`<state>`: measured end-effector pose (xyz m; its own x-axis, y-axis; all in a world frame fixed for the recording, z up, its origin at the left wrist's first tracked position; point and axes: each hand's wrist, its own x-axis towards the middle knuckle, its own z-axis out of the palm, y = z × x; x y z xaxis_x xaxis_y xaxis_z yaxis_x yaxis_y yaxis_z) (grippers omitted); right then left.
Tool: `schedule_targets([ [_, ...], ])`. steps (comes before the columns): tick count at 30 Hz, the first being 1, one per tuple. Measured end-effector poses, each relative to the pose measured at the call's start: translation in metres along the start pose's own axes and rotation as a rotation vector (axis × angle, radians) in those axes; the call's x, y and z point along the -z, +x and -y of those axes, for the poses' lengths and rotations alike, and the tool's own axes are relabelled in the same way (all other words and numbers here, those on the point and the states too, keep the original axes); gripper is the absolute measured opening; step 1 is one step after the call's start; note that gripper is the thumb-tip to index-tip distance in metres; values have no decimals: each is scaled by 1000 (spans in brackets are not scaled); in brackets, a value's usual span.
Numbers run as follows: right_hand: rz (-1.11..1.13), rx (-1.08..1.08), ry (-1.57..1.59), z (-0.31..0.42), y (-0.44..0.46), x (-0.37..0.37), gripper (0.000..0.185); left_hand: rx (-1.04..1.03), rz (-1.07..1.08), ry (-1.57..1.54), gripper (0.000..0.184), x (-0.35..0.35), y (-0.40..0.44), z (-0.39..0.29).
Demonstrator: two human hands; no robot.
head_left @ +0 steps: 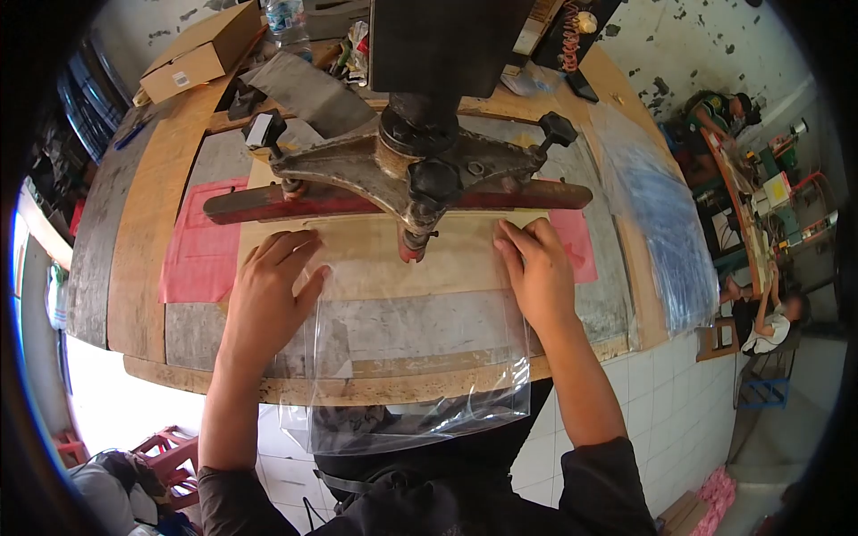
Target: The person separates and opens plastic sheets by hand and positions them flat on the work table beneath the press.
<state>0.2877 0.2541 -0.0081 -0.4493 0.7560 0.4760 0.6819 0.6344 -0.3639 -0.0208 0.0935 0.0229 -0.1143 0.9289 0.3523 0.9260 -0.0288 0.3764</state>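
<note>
A clear plastic bag [411, 357] lies across the front of the workbench, its lower end hanging over the edge. My left hand [268, 286] rests on the bag's left side, fingers stretched forward and thumb apart. On the opposite side, my right hand [542, 272] has its thumb and index finger closed at the bag's edge. The bag's far end reaches toward the long dark red bar [340, 202] of a press. Above the bar sits the press head [407, 161], a worn metal bracket with black knobs. A tan sheet [384, 277] lies under the plastic.
A stack of clear plastic [666, 241] lies on the bench's right side. Pink pieces [201, 259] lie at left. A cardboard box [198, 54], water bottle [286, 22] and clutter stand behind. Two people are off to the right, one a seated person [769, 330], near other machines.
</note>
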Motion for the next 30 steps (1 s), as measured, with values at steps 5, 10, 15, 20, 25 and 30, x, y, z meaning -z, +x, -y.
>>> schedule_targets([
  [5, -4, -2, 21, -3, 3, -3, 23, -16, -10, 10, 33, -2, 1, 2],
  [10, -3, 10, 4, -3, 4, -2, 24, -25, -16, 12, 33, -2, 2, 2],
  [15, -9, -4, -6, -4, 4, -4, 23, -17, -17, 12, 33, -2, 2, 2],
  [20, 0, 19, -23, -2, 4, 0, 22, -4, -2, 0, 33, -1, 1, 3],
  [25, -43, 57, -27, -1, 3, -1, 23, 2, 7, -9, 34, 0, 1, 3],
  [30, -3, 146, -72, 0, 1, -1, 29, -5, 11, -1, 33, 1, 1, 2],
])
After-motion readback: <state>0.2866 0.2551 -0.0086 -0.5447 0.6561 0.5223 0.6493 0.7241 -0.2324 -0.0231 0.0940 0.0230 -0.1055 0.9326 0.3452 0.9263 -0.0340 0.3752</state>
